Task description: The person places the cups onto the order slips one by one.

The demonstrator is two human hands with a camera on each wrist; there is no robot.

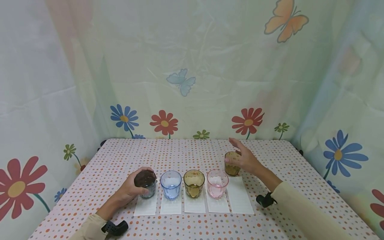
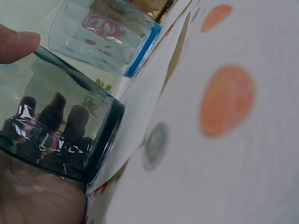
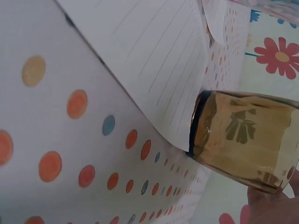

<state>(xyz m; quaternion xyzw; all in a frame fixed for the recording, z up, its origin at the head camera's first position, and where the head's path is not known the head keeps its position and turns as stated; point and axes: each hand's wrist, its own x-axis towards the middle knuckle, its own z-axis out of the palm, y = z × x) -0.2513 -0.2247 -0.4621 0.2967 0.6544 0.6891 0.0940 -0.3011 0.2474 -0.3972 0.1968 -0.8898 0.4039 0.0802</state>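
Note:
My left hand (image 1: 133, 186) grips a grey-blue glass (image 1: 150, 191) at the left end of a row, its fingers showing through the far side in the left wrist view. The glass stands at a white lined paper strip (image 1: 145, 206). On the right, my right hand (image 1: 247, 160) is beside an amber glass (image 1: 232, 170), fingers extended past its rim and thumb across its near side. This glass stands at the far end of the rightmost paper strip (image 1: 241, 198). In the right wrist view, only part of the hand (image 3: 271, 205) shows near the rim.
Between the hands stand a blue glass (image 1: 171, 186), another amber glass (image 1: 194, 185) and a pink glass (image 1: 217, 185), each on its own paper strip. The dotted tablecloth (image 1: 186, 228) meets a flowered curtain (image 1: 192, 113) at the back.

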